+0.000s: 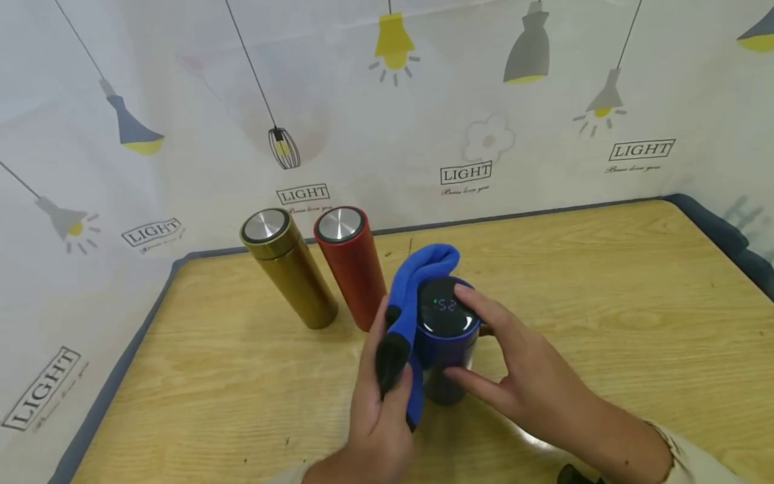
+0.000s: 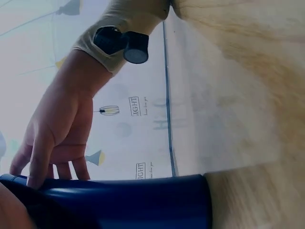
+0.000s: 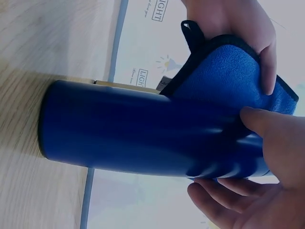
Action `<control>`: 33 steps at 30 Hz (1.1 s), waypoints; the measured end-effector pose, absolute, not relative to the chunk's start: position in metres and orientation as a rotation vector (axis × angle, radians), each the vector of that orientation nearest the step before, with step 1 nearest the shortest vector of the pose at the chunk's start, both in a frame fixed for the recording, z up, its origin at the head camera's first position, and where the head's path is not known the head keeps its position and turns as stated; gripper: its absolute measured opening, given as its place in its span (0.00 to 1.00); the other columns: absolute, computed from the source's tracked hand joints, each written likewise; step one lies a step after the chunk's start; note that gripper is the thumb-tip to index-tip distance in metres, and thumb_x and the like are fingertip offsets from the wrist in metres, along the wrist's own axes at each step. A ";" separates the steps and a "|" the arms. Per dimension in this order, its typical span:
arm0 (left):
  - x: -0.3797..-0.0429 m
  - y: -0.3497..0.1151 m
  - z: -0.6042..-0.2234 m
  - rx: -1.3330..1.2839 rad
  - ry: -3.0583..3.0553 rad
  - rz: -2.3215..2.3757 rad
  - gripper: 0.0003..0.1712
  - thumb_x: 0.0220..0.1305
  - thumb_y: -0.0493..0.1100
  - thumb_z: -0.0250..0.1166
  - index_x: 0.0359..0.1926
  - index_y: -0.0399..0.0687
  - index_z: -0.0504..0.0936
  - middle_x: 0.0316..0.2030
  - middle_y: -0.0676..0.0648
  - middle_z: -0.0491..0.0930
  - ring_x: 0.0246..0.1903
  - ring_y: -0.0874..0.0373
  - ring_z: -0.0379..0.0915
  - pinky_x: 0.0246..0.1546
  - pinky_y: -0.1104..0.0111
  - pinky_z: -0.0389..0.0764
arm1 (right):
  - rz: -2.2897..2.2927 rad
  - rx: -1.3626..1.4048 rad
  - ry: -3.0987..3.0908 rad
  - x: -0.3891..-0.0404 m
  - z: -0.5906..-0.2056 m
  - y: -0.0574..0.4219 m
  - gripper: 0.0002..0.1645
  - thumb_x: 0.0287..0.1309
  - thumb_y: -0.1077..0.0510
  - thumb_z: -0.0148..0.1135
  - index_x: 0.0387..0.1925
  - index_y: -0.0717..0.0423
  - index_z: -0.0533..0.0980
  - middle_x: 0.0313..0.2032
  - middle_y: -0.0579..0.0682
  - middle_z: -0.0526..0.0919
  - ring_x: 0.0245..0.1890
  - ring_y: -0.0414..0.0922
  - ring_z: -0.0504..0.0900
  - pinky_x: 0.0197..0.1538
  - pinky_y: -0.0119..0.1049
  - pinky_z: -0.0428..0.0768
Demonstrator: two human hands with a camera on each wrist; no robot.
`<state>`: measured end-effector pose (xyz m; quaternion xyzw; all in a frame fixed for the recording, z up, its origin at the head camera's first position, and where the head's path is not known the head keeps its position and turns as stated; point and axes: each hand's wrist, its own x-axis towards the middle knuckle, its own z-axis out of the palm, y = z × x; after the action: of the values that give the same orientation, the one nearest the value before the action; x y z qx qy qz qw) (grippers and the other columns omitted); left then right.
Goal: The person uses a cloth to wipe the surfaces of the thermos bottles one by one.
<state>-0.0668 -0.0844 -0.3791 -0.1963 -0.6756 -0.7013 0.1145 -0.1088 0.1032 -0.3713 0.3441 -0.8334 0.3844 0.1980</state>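
Note:
A blue thermos flask (image 1: 446, 353) stands upright on the table, its black lid display (image 1: 444, 307) lit with "52". My right hand (image 1: 538, 376) grips it near the top, thumb on one side and fingers on the other, as the right wrist view also shows. My left hand (image 1: 381, 420) holds a folded blue cloth (image 1: 406, 296) with dark edging against the flask's left side. In the right wrist view the cloth (image 3: 224, 71) has a small dark loop and touches the flask (image 3: 128, 126). The left wrist view catches only part of my left hand (image 2: 12, 210).
A gold flask (image 1: 296, 282) and a red flask (image 1: 351, 269) with silver-topped lids stand to the left, behind the cloth. The wooden table (image 1: 605, 289) meets a lamp-printed backdrop (image 1: 387, 134). A small black object (image 1: 574, 474) shows at the bottom edge.

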 end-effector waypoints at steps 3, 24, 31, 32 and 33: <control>-0.064 -0.084 -0.379 -0.629 -1.998 -1.982 0.42 0.70 0.24 0.41 0.80 0.49 0.40 0.79 0.47 0.47 0.77 0.56 0.46 0.74 0.72 0.56 | 1.064 0.977 -2.328 -0.110 -0.371 0.103 0.47 0.64 0.34 0.52 0.74 0.58 0.57 0.64 0.53 0.76 0.49 0.42 0.83 0.49 0.31 0.82; -0.076 -0.076 -0.396 -0.306 -2.005 -2.320 0.35 0.69 0.31 0.46 0.75 0.49 0.56 0.71 0.43 0.66 0.69 0.55 0.64 0.70 0.69 0.66 | 1.070 0.958 -2.308 -0.110 -0.376 0.104 0.48 0.65 0.34 0.54 0.73 0.60 0.58 0.64 0.55 0.75 0.59 0.48 0.79 0.65 0.24 0.71; -0.065 -0.080 -0.387 -0.462 -1.789 -2.172 0.35 0.68 0.30 0.43 0.76 0.43 0.56 0.73 0.44 0.61 0.73 0.55 0.58 0.71 0.69 0.63 | 1.063 0.996 -2.415 -0.108 -0.373 0.105 0.46 0.68 0.35 0.46 0.76 0.57 0.51 0.70 0.57 0.69 0.63 0.50 0.76 0.63 0.37 0.78; -0.064 -0.080 -0.387 -0.493 -1.785 -2.118 0.36 0.66 0.29 0.44 0.76 0.42 0.56 0.74 0.44 0.60 0.73 0.55 0.58 0.71 0.69 0.63 | 1.050 1.000 -2.409 -0.108 -0.373 0.105 0.46 0.68 0.35 0.46 0.76 0.58 0.51 0.69 0.58 0.70 0.61 0.50 0.78 0.59 0.40 0.81; -0.063 -0.078 -0.387 -0.530 -1.773 -2.072 0.38 0.63 0.28 0.45 0.75 0.40 0.56 0.74 0.42 0.59 0.73 0.54 0.58 0.71 0.69 0.63 | 1.035 1.002 -2.407 -0.109 -0.373 0.105 0.46 0.69 0.35 0.46 0.76 0.58 0.51 0.68 0.58 0.70 0.59 0.49 0.80 0.55 0.43 0.83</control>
<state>-0.0634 -0.0784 -0.3868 -0.1877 -0.6277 -0.7335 0.1810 -0.1085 0.1050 -0.3730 0.3521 -0.8459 0.3638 0.1675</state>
